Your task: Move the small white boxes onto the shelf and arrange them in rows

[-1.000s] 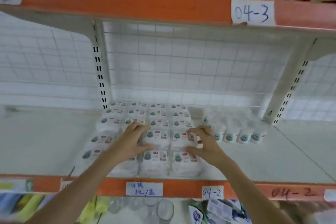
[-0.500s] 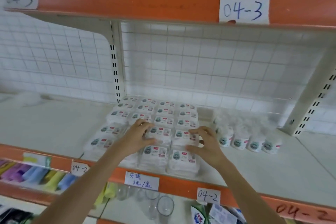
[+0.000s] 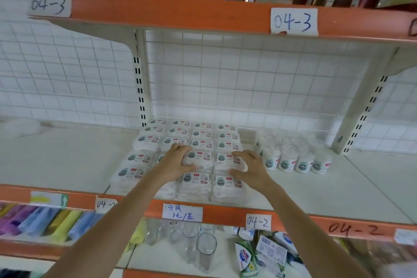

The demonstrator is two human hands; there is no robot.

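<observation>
white boxes [image 3: 198, 158], orange shelf edge [image 3: 225, 210], white grid backing [image 3: 248, 79]

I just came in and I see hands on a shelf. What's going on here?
A person is tidying small white boxes into rows on the shelf marked 04-2. The left hand and right hand rest on boxes near the front of the block, fingers spread, nudging them straight. Most boxes already sit in neat rows. Small white tubs stand to the right.
</observation>
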